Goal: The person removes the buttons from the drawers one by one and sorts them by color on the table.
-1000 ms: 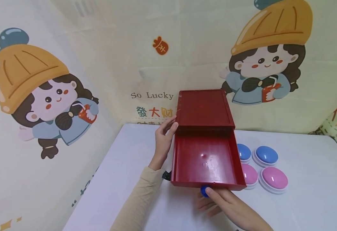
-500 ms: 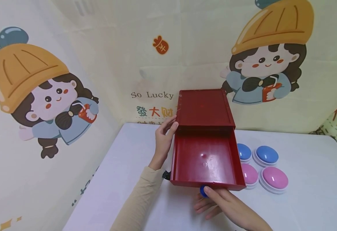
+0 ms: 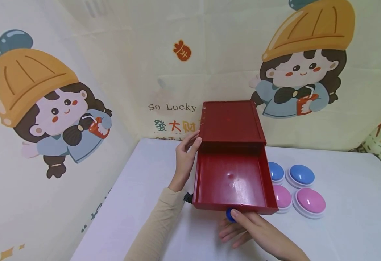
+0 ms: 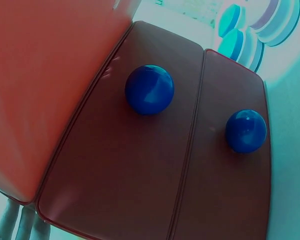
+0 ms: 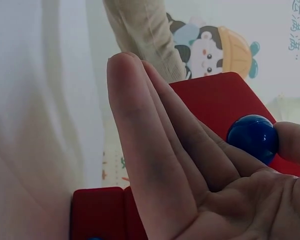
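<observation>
A red drawer (image 3: 231, 177) stands pulled out from the top of a red cabinet (image 3: 231, 123), its inside bare. My right hand (image 3: 259, 230) pinches the drawer's round blue knob (image 3: 230, 215) between thumb and forefinger. In the right wrist view, the thumb (image 5: 295, 142) presses on the knob (image 5: 252, 139) while the other fingers stretch out straight. My left hand (image 3: 186, 159) rests against the cabinet's left side, its fingertips by the front edge. Below the pulled-out drawer, the left wrist view shows two shut drawer fronts with blue knobs, an upper knob (image 4: 150, 90) and a lower knob (image 4: 246, 131).
To the right on the white table (image 3: 350, 232) sit blue domed buttons (image 3: 302, 174) and pink domed buttons (image 3: 311, 201) on white bases. The near pair is partly hidden by the drawer. A printed cloth wall (image 3: 144, 72) stands behind and to the left.
The loose fingers of my right hand have shifted slightly to the left below the knob. The drawer, cabinet and left hand look unmoved.
</observation>
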Demonstrator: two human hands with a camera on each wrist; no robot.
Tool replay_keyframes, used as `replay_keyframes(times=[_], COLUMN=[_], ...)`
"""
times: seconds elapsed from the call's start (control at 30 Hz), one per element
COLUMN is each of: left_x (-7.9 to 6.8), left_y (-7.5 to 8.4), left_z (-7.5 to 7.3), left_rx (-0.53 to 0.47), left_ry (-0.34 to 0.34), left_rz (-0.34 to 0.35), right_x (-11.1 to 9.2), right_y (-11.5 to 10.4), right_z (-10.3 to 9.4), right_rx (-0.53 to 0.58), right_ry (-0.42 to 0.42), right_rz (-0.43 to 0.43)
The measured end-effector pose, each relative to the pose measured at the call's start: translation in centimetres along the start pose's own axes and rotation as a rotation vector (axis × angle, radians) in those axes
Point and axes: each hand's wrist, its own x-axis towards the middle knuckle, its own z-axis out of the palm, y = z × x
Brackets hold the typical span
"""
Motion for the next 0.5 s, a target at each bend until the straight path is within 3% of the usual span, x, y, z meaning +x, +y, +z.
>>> replay_keyframes(times=[0.5], left_x=[0.10], left_y=[-0.18], left_z=[0.01], left_rx=[0.012], left_ry=[0.005], left_rz=[-0.016], right_x=[0.27], right_y=[-0.55], right_z=[-0.39], right_rx=[-0.032], right_ry=[-0.008], right_rz=[-0.056])
